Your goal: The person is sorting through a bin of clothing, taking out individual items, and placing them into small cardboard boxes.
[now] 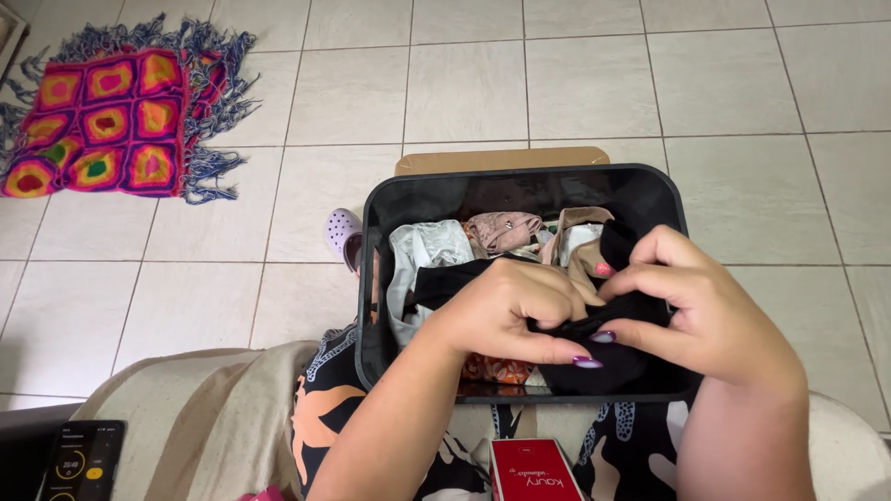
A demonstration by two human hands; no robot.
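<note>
At the far left of the tiled floor, a crocheted blanket of bright pink, orange and yellow squares with a blue fringe [102, 116] is spread out, well apart from everything else. Lower left, a dark phone with a lit screen [82, 461] is seen lying beside a beige striped cushion or cover [204, 417]. Nearer the middle, a lilac perforated clog [343, 236] is tucked just beside the left wall of a black rectangular plastic bin [371, 278], which is rested on the lap and filled with folded garments in white, beige and pink. Over the bin's near half, a black piece of soft knit fabric [613, 357] is held between both hands. The left hand [506, 311] is curled closed on the cloth, its thumb and fingers pinched on a bunched edge; the right hand [710, 311] is likewise clamped on it, with the fabric gathered under the fingertips and a loose end sticking up behind the knuckles. The garment can be judged light, limp and stretchy, neither slippery nor fragile, so it is best taken at a hem or edge with a pinch from each hand, since it sags wherever it is unsupported. Below the bin, a small red box [534, 468] is seen on the patterned black-and-cream clothing.
</note>
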